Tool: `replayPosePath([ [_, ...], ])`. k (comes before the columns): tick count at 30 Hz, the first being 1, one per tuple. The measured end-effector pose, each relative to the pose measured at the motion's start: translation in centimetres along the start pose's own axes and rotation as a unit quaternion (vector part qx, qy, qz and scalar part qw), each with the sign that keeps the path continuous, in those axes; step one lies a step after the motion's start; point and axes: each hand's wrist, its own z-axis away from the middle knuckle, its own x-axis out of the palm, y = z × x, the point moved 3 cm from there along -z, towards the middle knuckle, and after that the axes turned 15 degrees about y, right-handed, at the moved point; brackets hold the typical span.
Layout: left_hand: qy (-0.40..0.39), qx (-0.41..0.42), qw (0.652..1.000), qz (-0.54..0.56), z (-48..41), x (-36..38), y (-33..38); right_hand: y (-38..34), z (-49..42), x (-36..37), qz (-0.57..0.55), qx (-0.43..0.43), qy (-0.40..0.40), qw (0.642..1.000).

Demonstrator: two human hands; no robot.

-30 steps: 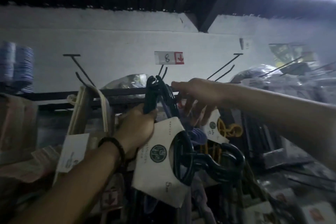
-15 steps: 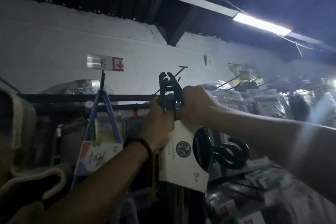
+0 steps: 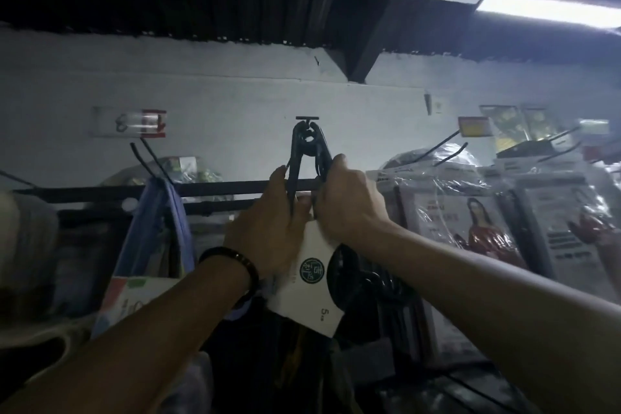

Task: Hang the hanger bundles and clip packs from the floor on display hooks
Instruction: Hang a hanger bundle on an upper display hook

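A bundle of black hangers (image 3: 307, 148) with a white card sleeve (image 3: 311, 282) is raised in front of me. My left hand (image 3: 268, 228) grips its left side and my right hand (image 3: 346, 202) grips its right side just below the hook tops. The hanger tops sit right at the tip of a black display hook (image 3: 306, 118) that points toward me. Whether the tops are round the hook wire I cannot tell. The lower part of the bundle hangs dark below the card.
A black rail (image 3: 218, 188) runs across the wall. A blue hanger bundle (image 3: 161, 222) hangs from a hook on the left. Packaged goods in clear plastic (image 3: 470, 212) hang on the right, with bare hooks (image 3: 443, 144) above. A price tag (image 3: 129, 121) is at left.
The view swung right, so the hook now faces me head on. Both hands lifted the black bundle until its tops reached the hook's tip; my right hand closed on it.
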Motion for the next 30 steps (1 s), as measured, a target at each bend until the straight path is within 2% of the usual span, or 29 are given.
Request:
replayPosePath([
  [3,-0.010,0.043,0.998,-0.041,0.3,0.3,-0.5,0.3,-0.6,1.2,0.000,-0.009,-0.011,1.000],
  [6,-0.012,0.045,0.996,-0.071,-0.2,0.6,-1.5,0.0,-1.4,2.4,0.007,-0.022,-0.028,0.999],
  [9,-0.041,0.042,0.992,-0.109,-0.7,0.8,-2.5,0.3,-1.9,4.3,0.006,0.001,-0.052,0.999],
  [14,-0.094,0.075,0.966,-0.230,-0.4,2.7,-4.5,1.6,-1.8,8.5,-0.006,0.042,-0.113,0.993],
  [19,-0.135,0.052,0.937,-0.319,0.7,4.6,-7.4,3.0,-1.9,13.3,-0.016,0.042,-0.193,0.980],
  [24,-0.195,0.054,0.933,-0.298,2.4,5.5,-9.7,4.1,-2.2,16.0,-0.008,0.044,-0.253,0.966],
  [27,-0.198,0.062,0.934,-0.290,2.0,5.4,-8.9,4.4,-2.0,15.1,0.045,-0.063,-0.269,0.960],
  [30,-0.240,0.024,0.928,-0.285,1.8,4.3,-7.9,5.1,-0.9,14.0,0.056,-0.057,-0.294,0.953],
])
